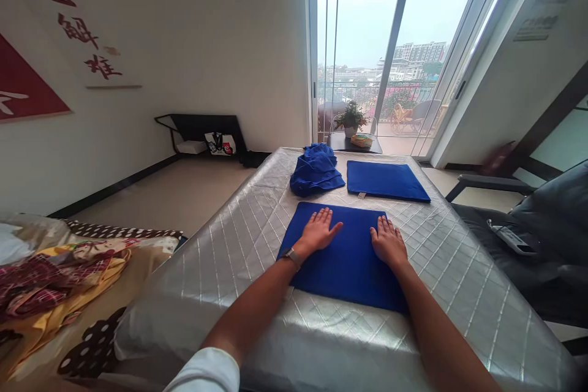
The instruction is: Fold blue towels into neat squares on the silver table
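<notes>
A flat blue rectangle of folded cloth [351, 263] lies on the quilted silver cover in front of me. My left hand [320, 230] rests flat on its upper left part, fingers stretched out, with a watch on the wrist. On its right edge my right hand [388, 241] lies palm down, the fingers extended and slightly apart. Beyond it, to the right, is a second flat blue piece [388, 180] with a small white tag at its near edge. A crumpled heap of blue cloth [316, 170] sits to the left of that piece.
The silver cover [220, 263] spreads over a wide table-like surface. At the left is a bed with rumpled clothes [50, 285]. A dark armchair [542, 226] holding a power strip [512, 237] stands at the right. A potted plant [351, 119] is by the glass door.
</notes>
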Action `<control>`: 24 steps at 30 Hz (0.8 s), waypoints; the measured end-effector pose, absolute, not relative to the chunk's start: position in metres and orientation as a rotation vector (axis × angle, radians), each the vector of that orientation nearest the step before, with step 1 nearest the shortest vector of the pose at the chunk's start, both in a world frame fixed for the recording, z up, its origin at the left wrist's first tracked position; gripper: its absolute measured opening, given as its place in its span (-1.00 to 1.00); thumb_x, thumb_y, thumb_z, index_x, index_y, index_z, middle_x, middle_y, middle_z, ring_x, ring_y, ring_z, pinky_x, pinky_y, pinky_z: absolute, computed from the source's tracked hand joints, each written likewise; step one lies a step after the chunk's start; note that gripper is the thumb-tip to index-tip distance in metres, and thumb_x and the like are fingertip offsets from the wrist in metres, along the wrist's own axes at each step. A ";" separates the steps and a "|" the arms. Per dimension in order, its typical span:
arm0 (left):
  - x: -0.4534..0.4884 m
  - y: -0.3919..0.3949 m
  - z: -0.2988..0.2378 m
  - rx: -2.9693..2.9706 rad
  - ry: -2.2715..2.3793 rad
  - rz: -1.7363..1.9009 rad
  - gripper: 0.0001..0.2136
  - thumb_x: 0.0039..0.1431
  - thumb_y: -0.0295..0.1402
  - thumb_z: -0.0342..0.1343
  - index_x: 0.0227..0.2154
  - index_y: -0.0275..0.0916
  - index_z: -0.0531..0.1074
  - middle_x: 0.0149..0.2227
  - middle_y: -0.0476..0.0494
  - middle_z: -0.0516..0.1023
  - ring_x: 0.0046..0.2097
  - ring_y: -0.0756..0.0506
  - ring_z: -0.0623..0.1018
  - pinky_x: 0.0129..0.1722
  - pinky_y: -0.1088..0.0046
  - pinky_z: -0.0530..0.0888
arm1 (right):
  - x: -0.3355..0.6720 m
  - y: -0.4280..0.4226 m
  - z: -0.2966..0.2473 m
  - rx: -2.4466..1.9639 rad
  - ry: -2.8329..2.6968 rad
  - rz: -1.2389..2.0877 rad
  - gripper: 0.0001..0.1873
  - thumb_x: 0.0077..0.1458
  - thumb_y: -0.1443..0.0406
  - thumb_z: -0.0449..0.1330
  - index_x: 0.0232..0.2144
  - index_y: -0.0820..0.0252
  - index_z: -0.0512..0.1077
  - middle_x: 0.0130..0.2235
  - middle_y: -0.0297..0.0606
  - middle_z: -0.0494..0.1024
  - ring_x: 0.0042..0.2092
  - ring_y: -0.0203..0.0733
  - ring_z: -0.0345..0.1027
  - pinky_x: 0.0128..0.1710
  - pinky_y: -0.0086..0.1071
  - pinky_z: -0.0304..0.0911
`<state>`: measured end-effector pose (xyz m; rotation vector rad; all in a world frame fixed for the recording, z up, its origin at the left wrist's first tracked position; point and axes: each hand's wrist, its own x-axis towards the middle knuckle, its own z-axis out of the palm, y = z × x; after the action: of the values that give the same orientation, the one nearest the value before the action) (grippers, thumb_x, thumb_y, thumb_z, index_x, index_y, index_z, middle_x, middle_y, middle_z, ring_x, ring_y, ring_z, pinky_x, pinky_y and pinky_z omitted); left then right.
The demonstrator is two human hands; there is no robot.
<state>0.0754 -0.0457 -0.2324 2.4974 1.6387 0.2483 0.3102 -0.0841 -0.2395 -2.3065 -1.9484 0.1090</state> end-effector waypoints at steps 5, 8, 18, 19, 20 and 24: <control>0.011 -0.033 -0.236 2.331 1.894 0.224 -0.22 0.38 0.11 -0.49 0.40 -0.44 -0.05 0.44 -0.34 -0.11 0.44 -0.21 -0.07 0.40 0.16 -0.08 | 0.310 -0.084 -0.239 -2.321 -1.973 0.059 -0.28 0.35 0.11 -0.35 0.40 0.42 -0.07 0.45 -0.16 -0.10 0.44 -0.11 -0.28 0.40 -0.16 -0.34; 0.002 -0.032 -0.242 2.329 1.906 0.275 -0.19 0.37 0.13 -0.48 0.39 -0.49 -0.06 0.44 -0.37 -0.10 0.44 -0.22 -0.05 0.40 0.18 -0.07 | 0.309 -0.084 -0.240 -2.346 -1.983 0.053 -0.28 0.35 0.11 -0.37 0.41 0.42 -0.09 0.45 -0.15 -0.11 0.44 -0.10 -0.28 0.39 -0.16 -0.31; 0.006 -0.033 -0.243 2.348 1.901 0.325 -0.19 0.34 0.16 -0.49 0.39 -0.40 0.00 0.43 -0.32 -0.03 0.43 -0.22 0.01 0.39 0.14 -0.01 | 0.318 -0.059 -0.222 -2.314 -2.115 0.028 -0.30 0.36 0.08 -0.33 0.40 0.33 -0.02 0.44 -0.14 -0.05 0.44 -0.13 -0.29 0.39 -0.12 -0.32; 0.006 -0.033 -0.243 2.350 1.900 0.325 -0.19 0.34 0.15 -0.50 0.39 -0.41 0.00 0.43 -0.33 -0.04 0.43 -0.22 0.01 0.39 0.15 -0.01 | 0.319 -0.055 -0.222 -2.294 -2.106 0.037 -0.29 0.36 0.08 -0.34 0.40 0.33 -0.04 0.44 -0.14 -0.06 0.44 -0.15 -0.29 0.39 -0.15 -0.30; 0.006 -0.033 -0.243 2.353 1.900 0.323 -0.19 0.35 0.15 -0.50 0.39 -0.43 -0.01 0.43 -0.35 -0.04 0.43 -0.23 0.01 0.39 0.15 -0.01 | 0.319 -0.051 -0.224 -2.281 -2.094 0.044 -0.29 0.36 0.09 -0.35 0.41 0.35 -0.05 0.44 -0.14 -0.07 0.44 -0.16 -0.29 0.39 -0.17 -0.30; 0.005 -0.033 -0.243 2.357 1.882 0.310 -0.19 0.36 0.14 -0.49 0.39 -0.46 -0.02 0.43 -0.36 -0.07 0.44 -0.23 -0.02 0.39 0.15 -0.03 | 0.318 -0.046 -0.237 -2.286 -2.050 0.074 -0.28 0.36 0.10 -0.34 0.41 0.39 -0.08 0.45 -0.13 -0.09 0.44 -0.16 -0.31 0.39 -0.18 -0.29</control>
<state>0.0053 -0.0330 -0.2434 2.3570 1.8815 0.3096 0.3180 -0.0459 -0.2370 -2.2864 -2.0500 0.0737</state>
